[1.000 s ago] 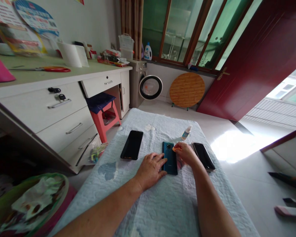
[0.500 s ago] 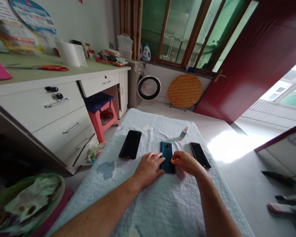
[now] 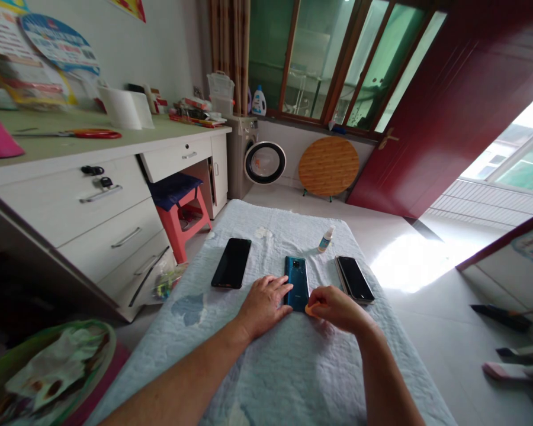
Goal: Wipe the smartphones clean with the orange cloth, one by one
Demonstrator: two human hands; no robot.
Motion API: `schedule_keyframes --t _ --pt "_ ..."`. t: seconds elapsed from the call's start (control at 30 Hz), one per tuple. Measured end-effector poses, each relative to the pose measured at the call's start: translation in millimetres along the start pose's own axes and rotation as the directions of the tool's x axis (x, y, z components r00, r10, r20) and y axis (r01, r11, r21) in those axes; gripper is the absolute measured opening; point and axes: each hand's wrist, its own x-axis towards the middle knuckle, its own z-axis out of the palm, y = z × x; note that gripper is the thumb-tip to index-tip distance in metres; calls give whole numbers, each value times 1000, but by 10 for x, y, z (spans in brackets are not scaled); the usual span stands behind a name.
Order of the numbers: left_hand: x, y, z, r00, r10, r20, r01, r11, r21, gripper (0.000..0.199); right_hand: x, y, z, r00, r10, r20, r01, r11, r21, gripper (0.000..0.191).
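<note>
A blue-green smartphone (image 3: 296,283) lies back side up on the pale blue quilted cloth (image 3: 288,367). My left hand (image 3: 265,305) rests flat with fingers stretched out, their tips on the phone's left edge. At the phone's lower right corner, my right hand (image 3: 335,307) pinches a small orange piece (image 3: 311,309), mostly covered by the fingers; I cannot make out its kind. A black phone (image 3: 232,262) lies to the left, screen up. Another phone (image 3: 355,278) lies to the right, and a small spray bottle (image 3: 326,239) stands beyond it.
On the left is a white desk (image 3: 71,207) with scissors (image 3: 89,134) and a paper roll (image 3: 124,106). A pink stool (image 3: 182,219) stands under it. A waste bin (image 3: 102,367) sits at lower left. Ahead are a washing machine with its door (image 3: 265,163) ajar and a round wooden board (image 3: 328,167).
My right hand has slid down along the phone's right edge to the lower corner with the orange piece. My left hand stays at the left edge. The view has shifted slightly.
</note>
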Motion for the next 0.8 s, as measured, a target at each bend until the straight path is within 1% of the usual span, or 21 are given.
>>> schedule_keyframes --t 0.1,0.17,0.23,0.33,0.4,0.47,0.53,0.6,0.7,0.77,0.8 --pt "3 -10 5 1000 10 -6 -10 1000 5 51 -36 80 5 998 24 62 -29 996 85 17" --pt "6 -14 6 1000 13 -3 -13 1000 8 51 -46 145 15 997 34 64 -43 988 148 19" --pt "9 -18 7 1000 13 2 -13 1000 9 51 -32 211 27 1000 30 4 -30 978 207 20" --pt "9 -24 7 1000 17 5 -17 1000 5 50 35 305 49 987 35 -160 9 963 269 19" --pt "6 -25 5 1000 20 8 -20 1000 3 50 92 364 67 956 59 -288 28 957 289 20" --pt "2 -24 0 1000 13 10 -13 1000 9 50 142 412 87 910 62 -409 62 957 282 21" --pt "-3 -22 -3 1000 2 6 -2 1000 17 52 177 445 105 861 35 -508 102 965 241 20" --pt "-9 -19 -3 1000 -9 -10 9 1000 18 55 200 459 122 811 0 -585 111 982 153 18" --pt "-15 -17 5 999 -19 -35 20 1000 15 57 221 455 148 741 -36 -671 42 999 -8 16" --pt "-15 -17 12 999 -19 -41 19 1000 12 57 230 441 171 711 -41 -702 -20 997 -78 17" --pt "-15 -17 16 999 -18 -42 18 1000 11 57 231 432 183 705 -35 -709 -52 994 -101 18"
